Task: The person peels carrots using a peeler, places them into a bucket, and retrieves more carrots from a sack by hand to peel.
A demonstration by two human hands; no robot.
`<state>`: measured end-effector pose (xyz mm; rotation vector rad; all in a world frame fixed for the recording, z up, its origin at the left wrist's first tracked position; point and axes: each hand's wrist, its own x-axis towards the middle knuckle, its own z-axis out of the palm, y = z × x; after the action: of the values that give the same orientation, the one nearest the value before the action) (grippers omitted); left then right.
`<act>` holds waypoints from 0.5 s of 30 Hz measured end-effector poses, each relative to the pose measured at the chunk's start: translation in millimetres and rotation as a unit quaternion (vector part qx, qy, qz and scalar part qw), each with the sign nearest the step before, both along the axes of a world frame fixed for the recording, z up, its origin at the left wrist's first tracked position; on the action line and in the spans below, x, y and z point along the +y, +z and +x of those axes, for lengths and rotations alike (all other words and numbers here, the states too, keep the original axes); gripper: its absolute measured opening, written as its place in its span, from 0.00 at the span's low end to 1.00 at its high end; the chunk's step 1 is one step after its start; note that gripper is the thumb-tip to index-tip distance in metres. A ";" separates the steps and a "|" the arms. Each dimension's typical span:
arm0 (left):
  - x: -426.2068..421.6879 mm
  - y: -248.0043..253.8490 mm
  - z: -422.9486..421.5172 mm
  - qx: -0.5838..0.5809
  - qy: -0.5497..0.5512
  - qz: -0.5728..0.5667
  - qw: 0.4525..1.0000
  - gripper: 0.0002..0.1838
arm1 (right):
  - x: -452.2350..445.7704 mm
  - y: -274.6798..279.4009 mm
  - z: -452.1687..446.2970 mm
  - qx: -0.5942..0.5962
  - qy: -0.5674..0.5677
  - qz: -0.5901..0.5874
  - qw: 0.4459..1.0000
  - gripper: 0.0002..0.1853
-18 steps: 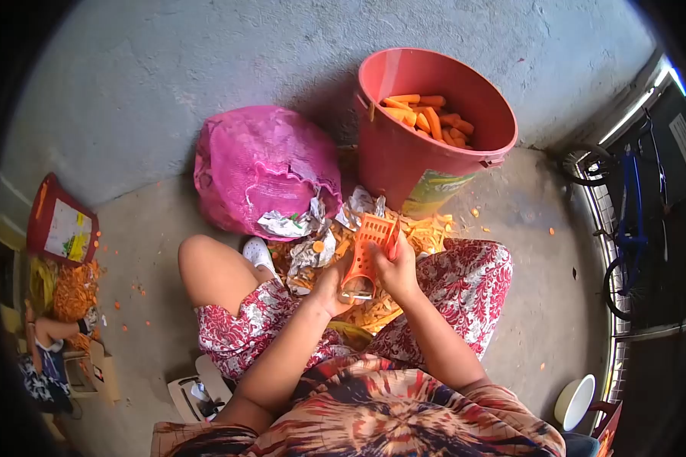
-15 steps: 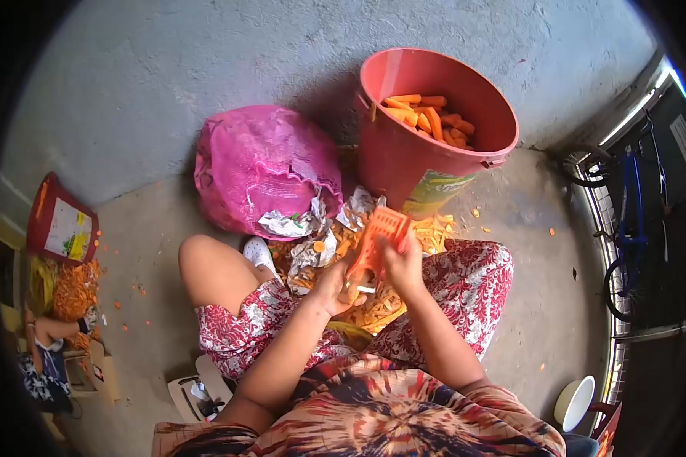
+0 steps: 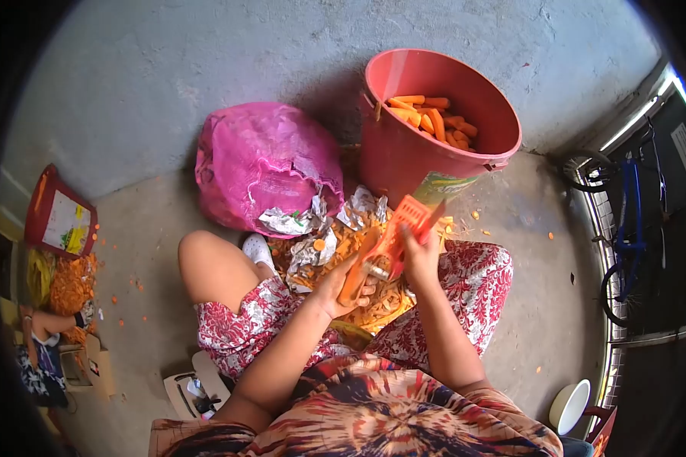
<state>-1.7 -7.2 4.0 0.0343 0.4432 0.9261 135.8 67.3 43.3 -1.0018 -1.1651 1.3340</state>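
My left hand (image 3: 340, 289) is closed around a carrot (image 3: 355, 276), which tilts up and away from me above my lap. In my right hand (image 3: 421, 257) is an orange peeler (image 3: 409, 222) with a perforated handle, its metal blade end close beside the carrot. Something thin and pointed also sticks out past the right fingers; I cannot make out what it is. Below both hands, carrot peelings (image 3: 389, 302) and crumpled paper (image 3: 309, 251) cover the floor between my legs.
A pink mesh sack (image 3: 263, 164) lies beyond my left knee. Behind the peelings stands a red bucket (image 3: 404, 164) holding peeled carrots (image 3: 437, 122). Another person's leg (image 3: 52, 323) and a red tub (image 3: 61, 221) are at far left. A bicycle (image 3: 627, 221) stands at right.
My right hand and the peeler have moved right, away from my left hand. The carrot in my left hand now shows more fully and points upward.
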 end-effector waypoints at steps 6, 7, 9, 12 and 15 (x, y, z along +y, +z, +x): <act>5.1 -1.7 3.6 0.058 0.094 0.030 0.993 0.14 | -23.0 5.8 -18.3 -0.050 0.102 0.035 0.993 0.16; 5.6 -6.1 1.1 0.032 0.088 0.043 0.995 0.15 | -23.3 5.4 -19.5 -0.043 0.099 0.034 0.994 0.16; 6.9 -10.0 -2.1 -0.019 0.076 0.070 0.994 0.15 | -22.7 3.9 -18.1 -0.054 0.097 0.038 0.993 0.13; 7.6 -4.2 3.9 0.035 0.127 -0.002 0.991 0.15 | -24.0 -1.1 -20.1 -0.057 0.091 0.050 0.993 0.10; 7.8 -2.5 6.4 0.041 0.139 -0.039 0.989 0.15 | -23.6 -7.8 -19.3 -0.088 0.090 0.076 0.989 0.08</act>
<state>4.7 0.5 1.5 -0.0633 0.5696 1.1837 116.4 43.7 35.6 -0.9351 -1.4991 1.2933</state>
